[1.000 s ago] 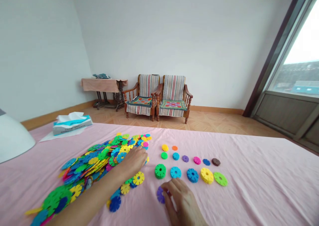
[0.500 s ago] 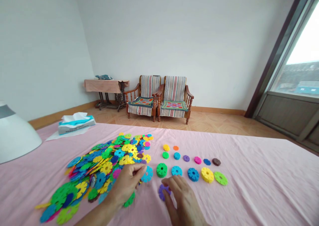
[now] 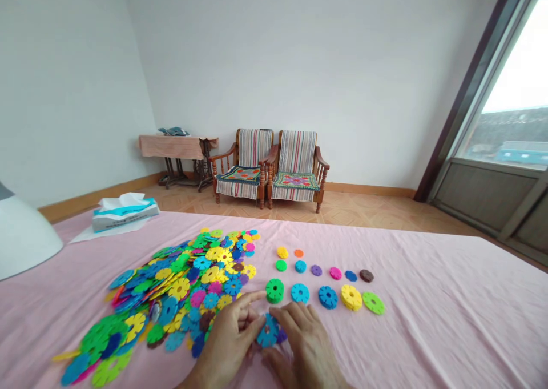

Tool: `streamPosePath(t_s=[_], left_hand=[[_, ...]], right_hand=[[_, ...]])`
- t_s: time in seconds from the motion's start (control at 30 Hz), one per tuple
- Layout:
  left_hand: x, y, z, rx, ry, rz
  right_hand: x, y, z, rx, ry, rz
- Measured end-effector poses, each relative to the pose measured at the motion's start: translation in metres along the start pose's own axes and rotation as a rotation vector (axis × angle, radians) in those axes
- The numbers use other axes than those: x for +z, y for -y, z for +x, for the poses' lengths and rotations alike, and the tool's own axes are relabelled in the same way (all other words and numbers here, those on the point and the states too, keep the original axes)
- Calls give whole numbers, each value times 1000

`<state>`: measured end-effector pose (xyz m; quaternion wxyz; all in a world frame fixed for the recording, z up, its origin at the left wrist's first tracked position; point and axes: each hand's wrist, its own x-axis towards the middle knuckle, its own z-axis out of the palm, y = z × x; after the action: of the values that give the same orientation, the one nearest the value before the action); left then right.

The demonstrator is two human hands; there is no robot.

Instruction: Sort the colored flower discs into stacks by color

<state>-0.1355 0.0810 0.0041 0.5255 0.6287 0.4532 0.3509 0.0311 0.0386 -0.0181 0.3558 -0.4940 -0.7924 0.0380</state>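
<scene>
Currently, head view (only one; clock centred on the blue disc, 12 pointing away from the wearer). Blue disc (image 3: 268, 332) sits between the two hands, low in view. Purple disc (image 3: 281, 336) peeks out at its 3 o'clock side, partly covered. Left hand (image 3: 228, 336), at 8 o'clock: thumb laid on the 9 o'clock rim, index stretched toward 12; reads as a pinch on the blue disc. Right hand (image 3: 306, 340), at 4 o'clock: fingers arched over the discs, thumb toward 6; cannot tell whether it pinches or merely touches.

Around: pile (image 3: 184, 289) at 9 to 10; green stack (image 3: 274, 291) at 12; light blue disc (image 3: 300, 293) at 1; dark blue stack (image 3: 328, 297) and yellow stack (image 3: 351, 296) at 2; lime disc (image 3: 374, 303) between 2 and 3. Smaller discs beyond, from 12 to 2. All on the pink cloth (image 3: 432, 303).

Handling (judged): thin plastic, very light, stiff, somewhat slick; not fragile, though flat ones would be awkward to lift from cloth. Best hold: opposite rims, thumb against fingertip; notches give purchase.

Unclear: left fingertips under the disc hidden; most of the purple disc covered; contact between the two discs not readable; wrists cut off at the lower edge; buried layers of the pile not visible
</scene>
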Motion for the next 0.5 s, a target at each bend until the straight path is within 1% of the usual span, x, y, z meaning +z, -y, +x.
streamPosePath(t_s=[0.2, 0.37, 0.43, 0.5], left_hand=[[1, -3, 1, 10, 24, -19], [4, -1, 2, 19, 37, -27], [2, 0, 3, 43, 13, 37], [-5, 0, 4, 91, -74, 146]], right_hand=[[-5, 2, 2, 4, 12, 7], [-3, 3, 2, -32, 1, -8], [-3, 2, 3, -27, -13, -40], [-6, 0, 5, 10, -49, -97]])
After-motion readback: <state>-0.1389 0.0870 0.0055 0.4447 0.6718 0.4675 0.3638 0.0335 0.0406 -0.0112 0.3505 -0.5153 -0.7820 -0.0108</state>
